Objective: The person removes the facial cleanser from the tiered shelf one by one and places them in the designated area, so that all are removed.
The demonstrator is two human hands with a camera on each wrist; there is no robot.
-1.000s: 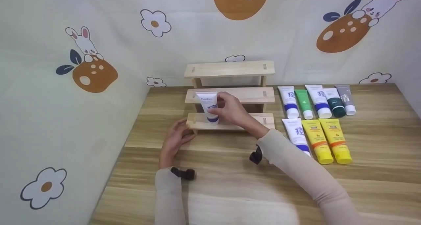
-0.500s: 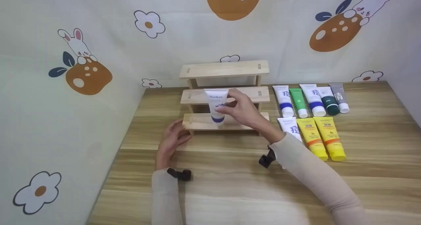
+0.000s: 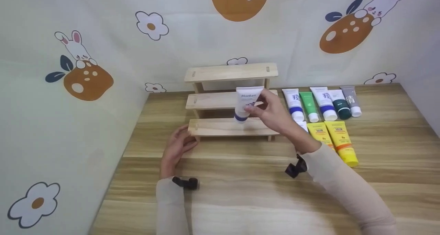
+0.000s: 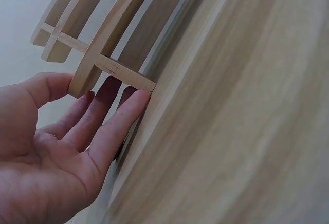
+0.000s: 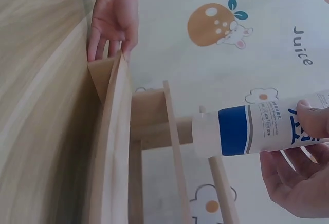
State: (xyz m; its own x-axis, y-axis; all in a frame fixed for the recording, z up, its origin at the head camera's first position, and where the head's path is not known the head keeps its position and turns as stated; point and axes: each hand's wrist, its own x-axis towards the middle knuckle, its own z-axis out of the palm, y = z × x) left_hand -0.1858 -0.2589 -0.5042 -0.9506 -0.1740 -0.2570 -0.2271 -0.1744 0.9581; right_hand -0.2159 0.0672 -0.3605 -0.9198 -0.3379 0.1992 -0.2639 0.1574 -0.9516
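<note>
A white squeeze tube with a blue band and white cap is pinched upright, cap down, between the thumb and fingers of my right hand. It hangs above the lower tier of a three-tier wooden display rack. In the right wrist view the tube is apart from the planks. My left hand holds the left end of the lowest tier. The left wrist view shows its thumb on the plank's end and its fingers under the plank, by the leg.
Right of the rack lie several tubes: white-and-blue ones, a green one, a white one with a dark green cap, a grey one and yellow ones. A printed cloth hangs behind the wooden table.
My right hand has lifted the tube off the left part of the lowest tier and carried it rightward. My left hand stays at the rack's left end. The head view has shifted slightly.
</note>
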